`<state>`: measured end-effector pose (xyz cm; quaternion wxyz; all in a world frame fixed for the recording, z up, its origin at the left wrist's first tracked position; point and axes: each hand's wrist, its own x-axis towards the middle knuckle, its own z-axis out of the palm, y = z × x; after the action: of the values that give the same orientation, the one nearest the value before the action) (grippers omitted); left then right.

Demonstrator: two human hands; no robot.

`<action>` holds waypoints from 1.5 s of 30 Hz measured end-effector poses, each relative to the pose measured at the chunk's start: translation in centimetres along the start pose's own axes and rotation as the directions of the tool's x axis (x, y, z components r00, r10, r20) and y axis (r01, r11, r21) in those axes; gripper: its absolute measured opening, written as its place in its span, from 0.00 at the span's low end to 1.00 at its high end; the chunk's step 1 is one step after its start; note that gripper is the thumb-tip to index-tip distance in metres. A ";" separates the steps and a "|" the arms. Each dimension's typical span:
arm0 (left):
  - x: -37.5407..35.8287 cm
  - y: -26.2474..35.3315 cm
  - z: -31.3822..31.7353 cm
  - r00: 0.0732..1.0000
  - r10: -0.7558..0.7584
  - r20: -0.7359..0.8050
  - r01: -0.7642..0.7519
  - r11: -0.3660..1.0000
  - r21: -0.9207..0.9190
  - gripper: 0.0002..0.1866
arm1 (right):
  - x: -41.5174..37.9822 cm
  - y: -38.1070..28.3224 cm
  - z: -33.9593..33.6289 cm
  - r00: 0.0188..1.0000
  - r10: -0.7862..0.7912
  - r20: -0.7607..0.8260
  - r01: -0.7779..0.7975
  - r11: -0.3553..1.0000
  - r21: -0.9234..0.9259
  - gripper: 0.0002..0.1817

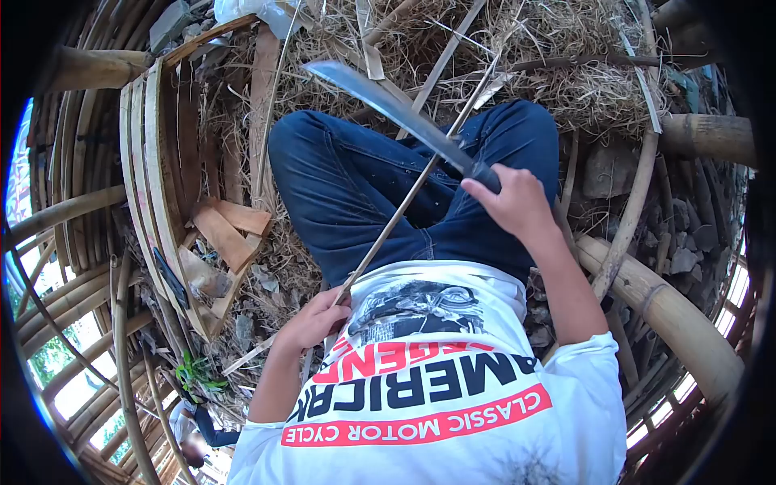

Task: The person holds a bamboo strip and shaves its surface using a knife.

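My right hand (517, 202) is closed around the dark handle of a machete (380, 105), its long blade slanting up and to the left over my crossed legs. My left hand (318, 318) grips the near end of a thin bamboo strip (398, 214) close to my waist. From there the strip runs up and to the right across my lap. The machete blade crosses over it just ahead of the handle, overlapping it in this view.
Bamboo slats (145, 153) and short split pieces (230, 230) lie at my left. Dry straw (598, 97) covers the ground ahead. A thick bamboo pole (671, 315) lies at my right, near stones (683, 259). Another person (194, 440) is at the lower left.
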<state>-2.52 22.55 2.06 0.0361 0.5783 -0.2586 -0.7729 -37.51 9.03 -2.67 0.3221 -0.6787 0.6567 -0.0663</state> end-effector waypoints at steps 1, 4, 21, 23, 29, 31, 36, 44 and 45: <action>0.0 0.2 -0.1 1.000 -0.002 -0.001 0.002 1.000 0.001 0.05 | -0.6 -0.5 0.3 1.000 -0.011 0.025 0.010 0.999 0.033 0.35; -0.5 0.5 -0.2 0.999 -0.026 0.021 0.026 1.000 0.018 0.06 | -2.2 -1.2 1.7 0.989 -0.110 0.097 0.115 0.992 -0.047 0.36; -0.2 0.5 -0.1 1.000 -0.016 0.006 0.016 0.999 0.035 0.10 | -0.4 -1.2 0.2 0.995 0.002 0.102 -0.009 0.997 0.072 0.33; 0.2 0.5 0.5 0.986 0.157 -0.060 -0.147 0.979 0.140 0.10 | -2.6 -2.8 1.5 0.985 -0.095 0.141 0.081 0.992 0.097 0.33; -0.3 3.5 2.3 0.947 0.182 -0.265 -0.063 0.914 0.402 0.18 | -6.9 -6.2 3.2 0.947 -0.241 0.213 0.202 0.961 0.190 0.35; 0.2 3.6 2.8 0.885 0.375 -0.278 -0.158 0.800 0.578 0.19 | -7.8 -6.4 3.4 0.944 -0.282 0.168 0.252 0.951 0.179 0.35; -0.1 5.3 4.4 0.899 0.266 -0.348 -0.006 0.801 0.599 0.21 | -8.4 -6.1 2.1 0.942 -0.267 0.201 0.253 0.963 0.096 0.35; 0.3 3.7 5.0 0.825 0.438 -0.357 -0.035 0.670 0.741 0.19 | -8.6 -4.6 2.5 0.952 -0.225 0.206 0.227 0.974 0.017 0.35; 0.3 3.6 5.1 0.827 0.439 -0.352 -0.039 0.669 0.742 0.19 | -8.4 -4.2 2.4 0.954 -0.221 0.205 0.222 0.975 0.015 0.35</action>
<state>-8.14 21.13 4.39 -0.0172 0.6864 -0.5922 -0.4216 -33.73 17.47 0.45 0.3758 -0.7525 0.5401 -0.0287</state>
